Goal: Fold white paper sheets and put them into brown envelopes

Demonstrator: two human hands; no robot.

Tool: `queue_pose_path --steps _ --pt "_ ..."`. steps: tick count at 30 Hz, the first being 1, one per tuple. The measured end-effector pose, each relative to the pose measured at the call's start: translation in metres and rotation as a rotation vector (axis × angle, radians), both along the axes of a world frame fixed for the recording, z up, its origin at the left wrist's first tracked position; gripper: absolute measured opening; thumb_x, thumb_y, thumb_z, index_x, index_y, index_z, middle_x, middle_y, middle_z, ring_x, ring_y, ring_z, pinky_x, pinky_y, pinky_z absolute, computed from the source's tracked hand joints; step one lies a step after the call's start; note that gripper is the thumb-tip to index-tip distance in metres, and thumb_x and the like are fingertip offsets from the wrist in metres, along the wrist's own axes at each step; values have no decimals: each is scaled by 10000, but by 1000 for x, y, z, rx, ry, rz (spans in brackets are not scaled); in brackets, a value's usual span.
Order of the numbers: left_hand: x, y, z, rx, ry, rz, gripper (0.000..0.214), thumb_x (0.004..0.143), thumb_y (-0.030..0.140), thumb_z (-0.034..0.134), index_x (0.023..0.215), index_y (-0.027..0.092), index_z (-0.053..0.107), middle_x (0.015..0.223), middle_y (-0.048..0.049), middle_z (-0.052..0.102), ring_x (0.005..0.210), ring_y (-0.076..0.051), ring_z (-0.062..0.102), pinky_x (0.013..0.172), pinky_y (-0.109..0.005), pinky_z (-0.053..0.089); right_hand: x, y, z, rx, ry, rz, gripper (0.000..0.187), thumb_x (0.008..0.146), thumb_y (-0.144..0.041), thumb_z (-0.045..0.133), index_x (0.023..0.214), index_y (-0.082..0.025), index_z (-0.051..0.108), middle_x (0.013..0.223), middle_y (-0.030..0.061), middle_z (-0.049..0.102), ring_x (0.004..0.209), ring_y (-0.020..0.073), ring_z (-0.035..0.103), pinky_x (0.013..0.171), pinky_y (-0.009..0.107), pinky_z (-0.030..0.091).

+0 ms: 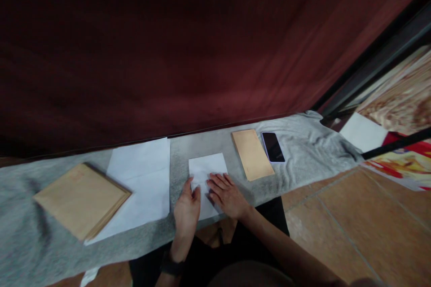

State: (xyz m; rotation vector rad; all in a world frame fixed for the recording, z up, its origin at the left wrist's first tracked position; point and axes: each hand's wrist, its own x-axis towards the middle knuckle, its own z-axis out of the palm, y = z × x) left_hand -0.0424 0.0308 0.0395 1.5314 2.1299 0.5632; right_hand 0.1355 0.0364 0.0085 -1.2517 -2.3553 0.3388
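Note:
A white sheet of paper (209,163), seemingly folded to a narrow rectangle, lies in front of me on the grey cloth. At its left edge is my left hand (186,213), thumb on top and fingers curled along the side, gripping the paper. My right hand (230,197) rests flat across the paper's right part, fingers stretched out and slightly apart. A brown envelope (253,154) lies just beyond the right hand, apart from it. To the left are larger white sheets (143,179), partly under a stack of brown envelopes (82,199).
A phone (273,147) lies right of the single envelope. The grey cloth (303,143) covers a narrow surface against a dark red upright panel (215,54). Beyond its right end are dark bars, a white sheet (363,131) and a colourful print (404,163) above a tiled floor (336,219).

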Motion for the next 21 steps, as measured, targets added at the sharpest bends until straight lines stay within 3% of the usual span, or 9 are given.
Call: queue_pose_path --steps 4,9,13,16,19,21 --pt "-2 0 -2 -6 -7 -41 387 962 302 505 1299 167 641 1005 -137 778 841 -281 742 746 -374 530 -2 -5 -3 -7 -53 -38 475 1035 -362 529 1482 -204 506 1573 80 448 1433 268 437 1229 502 288" --pt "-11 3 -9 17 -130 -24 356 920 286 536 1222 168 682 942 -121 779 815 -268 724 755 -385 521 12 -8 -2 -23 -42 -67 499 1027 -331 533 1499 -175 482 1576 109 437 1442 286 423 1225 506 290" --pt "-18 4 -13 77 -455 27 345 834 360 624 1114 188 726 859 -76 762 735 -231 689 678 -349 520 30 -11 3 -35 11 -32 518 1021 -297 529 1515 -166 450 1562 140 453 1449 277 415 1224 505 294" --pt "-22 3 -13 111 -756 91 390 746 453 724 1040 197 745 866 -54 755 753 -206 677 678 -318 527 37 -18 13 -58 14 23 622 1004 -403 565 1547 -155 387 1582 164 415 1480 301 359 1234 566 236" --pt "-20 2 -8 125 -900 175 465 663 508 804 1002 195 751 836 -32 740 720 -181 653 662 -295 515 34 -28 25 -66 -8 117 876 913 -587 648 1589 -159 293 1620 178 339 1507 342 286 1237 630 138" --pt "-17 1 -1 115 -941 213 497 637 524 827 996 189 748 799 -19 725 687 -167 633 636 -281 499 28 -33 33 -63 2 166 879 894 -588 669 1586 -180 312 1633 158 320 1508 345 282 1244 623 119"
